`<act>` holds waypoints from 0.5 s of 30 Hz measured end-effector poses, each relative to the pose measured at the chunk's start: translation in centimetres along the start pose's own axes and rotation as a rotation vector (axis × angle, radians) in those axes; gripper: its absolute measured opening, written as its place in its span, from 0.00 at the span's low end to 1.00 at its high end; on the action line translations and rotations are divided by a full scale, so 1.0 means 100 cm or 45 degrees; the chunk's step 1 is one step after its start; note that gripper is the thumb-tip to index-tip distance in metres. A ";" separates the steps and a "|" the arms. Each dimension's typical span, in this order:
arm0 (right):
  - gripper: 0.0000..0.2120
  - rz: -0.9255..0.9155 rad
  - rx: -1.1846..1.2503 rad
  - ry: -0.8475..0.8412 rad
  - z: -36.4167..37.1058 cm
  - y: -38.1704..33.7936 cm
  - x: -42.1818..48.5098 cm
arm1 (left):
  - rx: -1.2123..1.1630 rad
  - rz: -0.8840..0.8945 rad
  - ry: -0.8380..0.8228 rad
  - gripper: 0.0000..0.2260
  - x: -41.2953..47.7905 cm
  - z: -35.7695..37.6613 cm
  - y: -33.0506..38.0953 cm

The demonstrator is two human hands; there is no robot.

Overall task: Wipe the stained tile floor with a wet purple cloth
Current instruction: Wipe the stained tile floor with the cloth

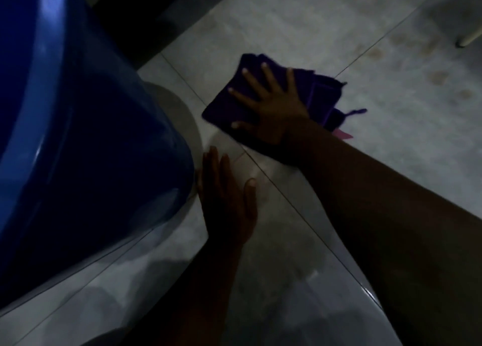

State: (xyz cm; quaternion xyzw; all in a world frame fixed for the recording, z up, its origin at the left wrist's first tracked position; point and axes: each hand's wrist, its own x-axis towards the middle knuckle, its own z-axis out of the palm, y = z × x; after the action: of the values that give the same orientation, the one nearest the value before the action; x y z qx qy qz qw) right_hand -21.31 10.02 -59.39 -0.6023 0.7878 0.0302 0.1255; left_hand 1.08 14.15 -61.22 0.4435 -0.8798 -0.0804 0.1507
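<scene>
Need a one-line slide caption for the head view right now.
Right hand presses a folded purple cloth flat on stained tile floor; left hand braces beside a blue tub.

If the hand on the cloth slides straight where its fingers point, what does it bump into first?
Probably nothing soon: the right hand on the cloth points up-left over bare floor; a dark edge lies beyond.

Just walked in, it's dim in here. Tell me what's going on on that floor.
A person is crouched over the tile floor, wiping it. The right hand presses flat, fingers spread, on a folded purple cloth. The left hand rests flat on the tile beside a big blue tub. Brownish stains lie beyond the cloth to the right, not yet reached.
</scene>
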 end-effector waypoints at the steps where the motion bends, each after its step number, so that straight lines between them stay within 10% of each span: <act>1: 0.38 -0.096 -0.024 0.013 0.002 -0.010 -0.004 | -0.022 -0.065 0.025 0.29 0.000 -0.001 -0.001; 7: 0.36 -0.267 -0.102 0.080 0.025 0.038 -0.110 | -0.020 -0.069 -0.184 0.32 0.003 -0.005 0.001; 15: 0.39 0.680 0.182 0.042 0.021 0.182 -0.192 | 0.246 0.316 -0.416 0.36 0.010 -0.004 0.010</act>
State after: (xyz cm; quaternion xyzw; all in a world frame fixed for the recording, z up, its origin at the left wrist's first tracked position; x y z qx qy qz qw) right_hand -33.70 33.50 -58.85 -0.3633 0.9207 -0.0034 0.1424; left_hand -0.08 13.90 -60.40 0.3255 -0.9439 -0.0473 -0.0284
